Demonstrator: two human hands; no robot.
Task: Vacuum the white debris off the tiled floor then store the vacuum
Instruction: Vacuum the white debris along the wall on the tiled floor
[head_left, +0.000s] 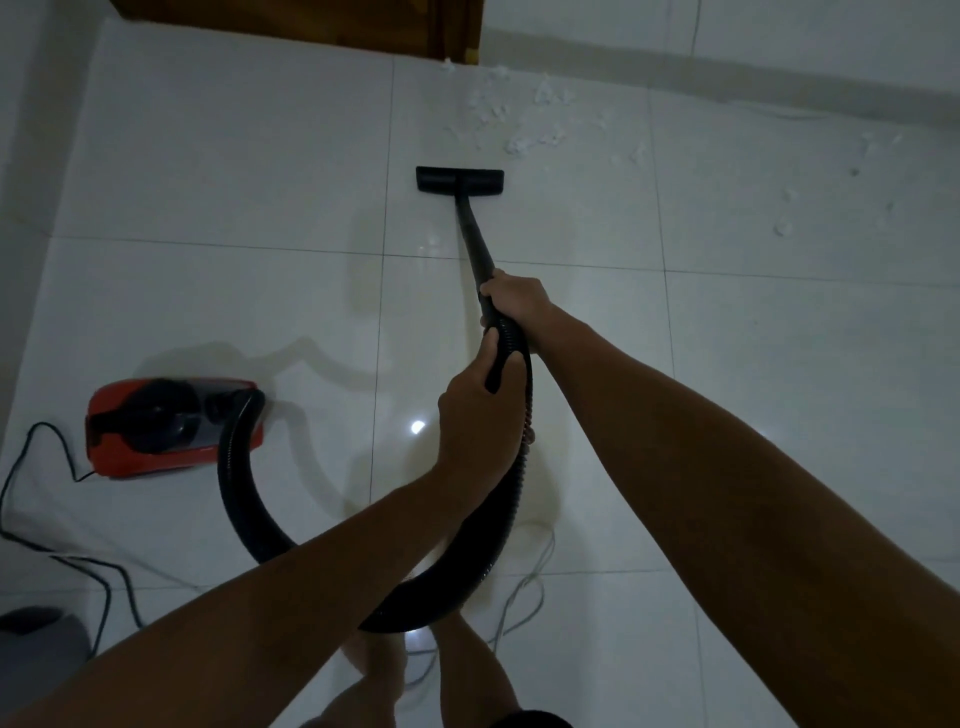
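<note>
Vacuuming step underway. Right hand (514, 299) is gripping the wand (475, 244); left hand (475, 415) is clenching the hose (511, 467). Nozzle (460, 180) is sitting beyond the fingers, short of the white debris (519, 119). Next: pushing forward, likely.

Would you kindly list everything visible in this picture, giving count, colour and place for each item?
Floor nozzle: one, black, flat on the tiles, short of the debris.
Wand: one, black, from nozzle back to the hands.
Hose: one, black, ribbed, looping from canister to the hands.
Vacuum canister: one, red and black, on the floor at left.
Power cord: one, dark, trailing left of the canister.
White debris: many scattered bits, white, far floor near the wall.
Tiled floor: white, glossy.
Door: one, brown wood, top edge.
Left hand: gripping the handle end.
Right hand: gripping the wand higher up.
</note>
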